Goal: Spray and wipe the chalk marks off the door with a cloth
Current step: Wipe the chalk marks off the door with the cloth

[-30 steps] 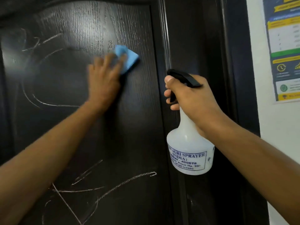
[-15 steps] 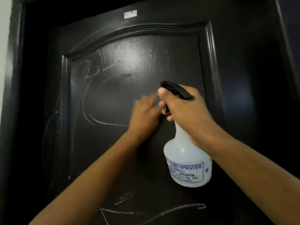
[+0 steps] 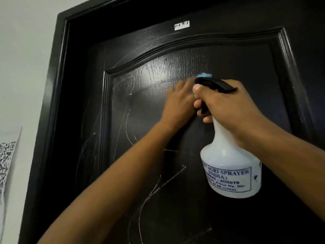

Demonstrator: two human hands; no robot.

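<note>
A dark wooden door [image 3: 228, 55] with an arched panel fills the view. White chalk marks [image 3: 151, 192] curve across its lower panel, and fainter ones run at the left. My left hand [image 3: 177, 104] presses a blue cloth [image 3: 204, 74] flat against the upper panel; only a sliver of cloth shows above the sprayer head. My right hand [image 3: 226, 104] grips the neck of a white spray bottle [image 3: 230, 171] with a black trigger head, held just in front of the left hand. The upper panel looks wet and streaked.
A small white label [image 3: 182, 25] sticks near the door's top. The black door frame [image 3: 52, 85] meets a pale wall on the left, where a paper with a QR code [image 3: 7, 162] hangs.
The view has tilted up and shifted left, showing the door's top and the left wall. My left hand with the cloth has moved up the panel, behind the sprayer head.
</note>
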